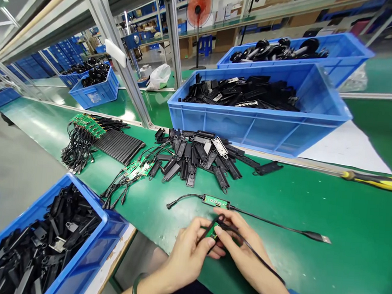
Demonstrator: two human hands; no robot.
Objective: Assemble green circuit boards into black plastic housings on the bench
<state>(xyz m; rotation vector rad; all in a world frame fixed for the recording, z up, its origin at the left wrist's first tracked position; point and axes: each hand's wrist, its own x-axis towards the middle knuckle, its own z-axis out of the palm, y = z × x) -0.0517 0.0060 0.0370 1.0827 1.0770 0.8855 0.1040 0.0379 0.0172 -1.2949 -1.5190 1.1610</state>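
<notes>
Both hands working one piece, low over the bench (314, 201). My left hand (186, 250) is curling in, thumb and fingers nearly meeting, pinching the near side of a green circuit board (213, 232). My right hand (244, 246) is gripping the other side, its thumb pressing on the board's face. A black cable (258, 257) is running from the board over my right wrist. Dark casing is showing along the board's edge; how fully it is seating, I cannot tell.

Just beyond my fingertips one cabled unit (215, 201) is lying, its board sitting in an open black tray, no cover over it. By my judgement: one seated, one in progress, many waiting.

Further out, a loose heap of black shells (193, 158) is spreading, dozens, overlapping past exact counting. To its left a small cluster of cabled boards (139, 169) is lying, several, tangled; beyond, a longer row of boards (87, 124) is resting by a row of black strips (119, 145), more than a dozen.

One blue bin (98, 248) of black parts is standing at lower left; one large blue bin (231, 128) is standing beyond the heap, another blue bin (343, 59) behind it. One yellow-and-black tool (376, 180) is lying at far right.
</notes>
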